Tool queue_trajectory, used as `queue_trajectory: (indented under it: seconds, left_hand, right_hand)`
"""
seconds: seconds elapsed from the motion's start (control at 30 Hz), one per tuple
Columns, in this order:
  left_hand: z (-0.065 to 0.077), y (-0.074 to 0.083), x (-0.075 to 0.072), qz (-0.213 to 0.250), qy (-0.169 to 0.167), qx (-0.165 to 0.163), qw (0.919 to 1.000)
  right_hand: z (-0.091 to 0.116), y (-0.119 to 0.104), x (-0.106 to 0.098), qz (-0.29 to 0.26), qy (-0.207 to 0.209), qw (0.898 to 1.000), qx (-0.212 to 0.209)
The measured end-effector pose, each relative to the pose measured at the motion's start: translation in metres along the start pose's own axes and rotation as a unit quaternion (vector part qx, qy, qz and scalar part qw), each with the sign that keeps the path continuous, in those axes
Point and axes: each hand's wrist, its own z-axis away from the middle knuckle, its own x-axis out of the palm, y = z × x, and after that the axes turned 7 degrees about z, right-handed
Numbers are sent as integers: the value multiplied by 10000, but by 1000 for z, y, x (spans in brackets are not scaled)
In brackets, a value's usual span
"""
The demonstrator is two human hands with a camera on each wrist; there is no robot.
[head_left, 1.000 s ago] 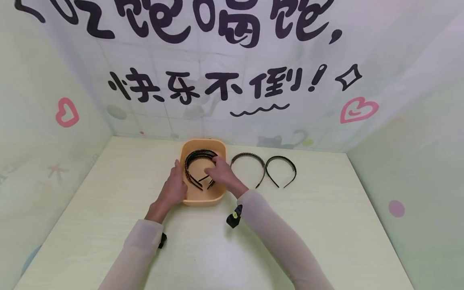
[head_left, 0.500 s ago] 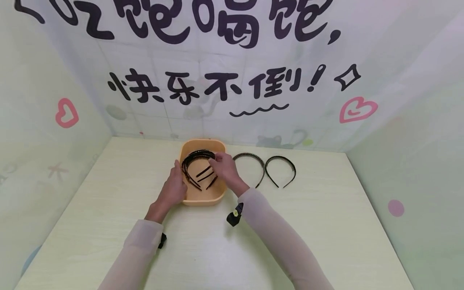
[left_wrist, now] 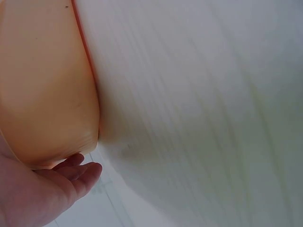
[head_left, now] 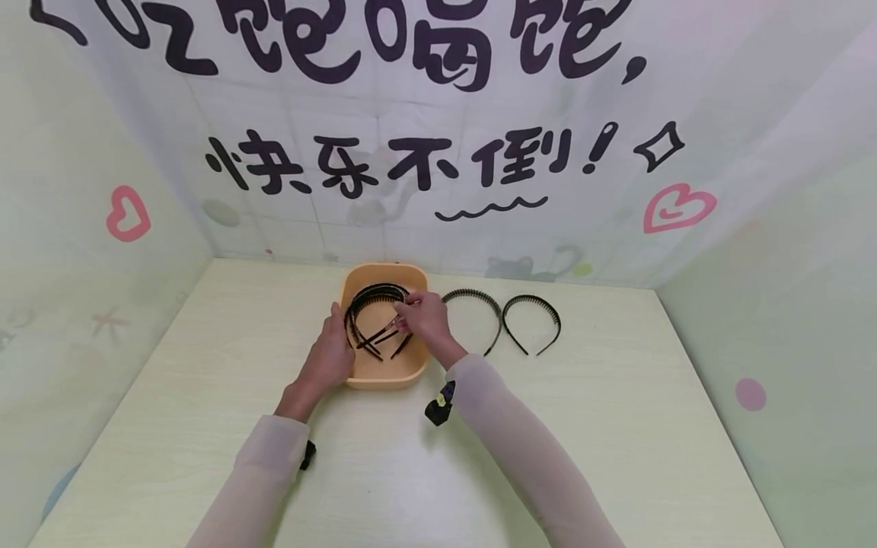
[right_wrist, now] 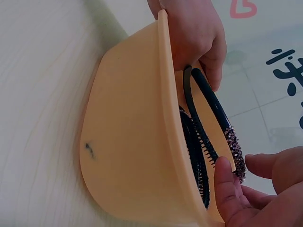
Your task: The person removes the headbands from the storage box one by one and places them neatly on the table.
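Observation:
An orange plastic bin (head_left: pixel 384 383) stands at the back of the table. My left hand (head_left: pixel 331 354) grips its left side, thumb over the rim; in the left wrist view, fingers (left_wrist: pixel 87 177) lie along the outer wall. Over the bin, my right hand (head_left: pixel 428 320) pinches a black headband (right_wrist: pixel 215 101) whose middle is covered in glittery beads (right_wrist: pixel 233 142). A toothed headband (right_wrist: pixel 194 109) lies close beside it, partly hidden by the fingers. Several more black headbands (head_left: pixel 380 289) lie stacked inside the bin.
Two black toothed headbands lie on the table right of the bin: a larger one (head_left: pixel 495 308) partly behind the right hand, and a smaller one (head_left: pixel 556 312). A printed curtain (head_left: pixel 411 228) rises behind the table (head_left: pixel 370 472) and along both sides.
My right hand has lifted slightly off the stack and moved a little right, now with the beaded headband's end reaching out to the left. The left hand stays in place.

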Motion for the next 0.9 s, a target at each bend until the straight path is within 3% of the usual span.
queue_trajectory:
  seconds: [0.2,0.4,0.53,0.9]
  left_hand:
    - [0,2,0,-29,-50,-2,10000]
    - [0,3,0,-53,-21,13,10000]
    - [0,2,0,1,30,20,10000]
    - [0,0,0,-23,19,51,10000]
  right_hand:
    - [-1,0,0,115,-17,9999,48]
    - [-3,2,-4,-245,77,9990,377]
    - [-5,2,-9,-434,140,9983,369]
    - [-9,4,-47,-1058,-258,9931,441]
